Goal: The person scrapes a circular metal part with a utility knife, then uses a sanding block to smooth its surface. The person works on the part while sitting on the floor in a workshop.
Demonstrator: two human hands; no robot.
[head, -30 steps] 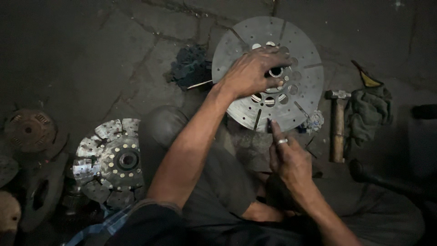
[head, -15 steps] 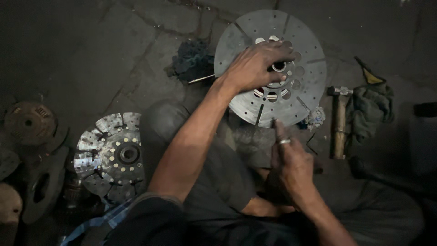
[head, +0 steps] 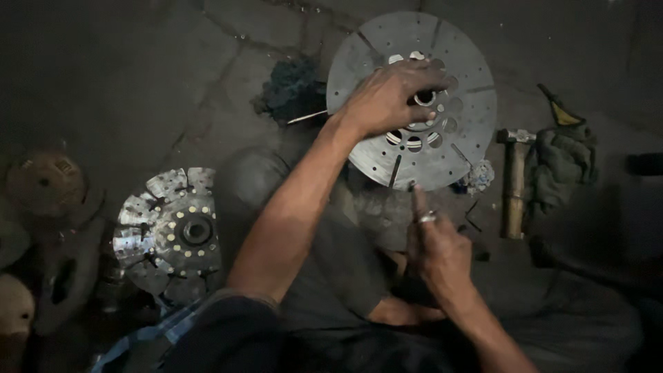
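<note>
A round grey clutch disc [head: 464, 76] with slots and holes lies on the dark floor ahead of me. My left hand [head: 387, 97] rests on its centre, fingers spread over the hub and gripping it. Below the disc's near edge my right hand [head: 436, 249], wearing a ring, has one finger pointing up and touching the rim; the other fingers are curled, and whether they hold something small is hidden. My knees fill the space below.
A second clutch plate [head: 173, 231] with shiny segments and pale rivets lies at the left. A wooden-handled hammer [head: 512, 183] and a crumpled rag [head: 561, 166] lie at the right. Rusty round parts [head: 45, 183] sit at the far left. A dark cloth [head: 293, 86] lies behind.
The view has shifted slightly. My left hand stays on the disc's hub with its fingers moved a little; my right hand stays at the near rim.
</note>
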